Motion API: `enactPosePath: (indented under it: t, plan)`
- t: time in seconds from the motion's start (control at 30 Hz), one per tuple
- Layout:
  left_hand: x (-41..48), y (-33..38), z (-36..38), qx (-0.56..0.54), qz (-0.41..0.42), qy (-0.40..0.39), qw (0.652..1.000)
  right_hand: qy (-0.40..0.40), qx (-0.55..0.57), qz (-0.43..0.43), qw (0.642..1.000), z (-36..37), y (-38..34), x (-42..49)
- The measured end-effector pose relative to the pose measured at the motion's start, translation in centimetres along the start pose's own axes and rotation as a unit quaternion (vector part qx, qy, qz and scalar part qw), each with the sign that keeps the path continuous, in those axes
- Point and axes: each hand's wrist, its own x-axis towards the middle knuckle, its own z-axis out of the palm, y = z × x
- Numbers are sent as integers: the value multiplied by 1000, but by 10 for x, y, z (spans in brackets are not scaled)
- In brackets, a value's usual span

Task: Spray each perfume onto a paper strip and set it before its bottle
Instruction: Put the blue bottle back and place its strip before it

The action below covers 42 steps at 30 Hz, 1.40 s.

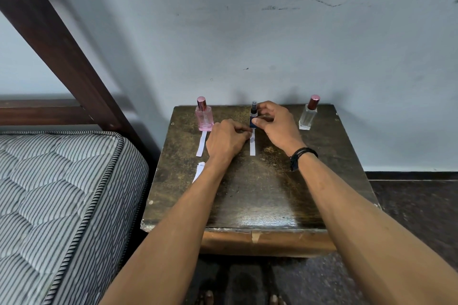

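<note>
Paper strip (252, 147) sits pinched at its far end by the left hand (226, 140), just before the blue bottle (253, 116), which the right hand (277, 124) grips with curled fingers. A careless release could topple the narrow bottle or skew the strip.

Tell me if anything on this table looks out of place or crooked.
A spare paper strip lies slanted near the left edge of the table, before no bottle. The blue bottle alone has no cap.
</note>
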Motion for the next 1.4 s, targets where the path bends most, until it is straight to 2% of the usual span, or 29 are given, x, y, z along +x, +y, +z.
enactPosePath:
  t: [0.5,1.4]
  plan:
    - [1,-4,4,-7,-2,3,1000,-1,-47,15,999,6,15,-3]
    - [0,-7,8,-6,-1,11,1000,2,-35,14,999,8,18,-4]
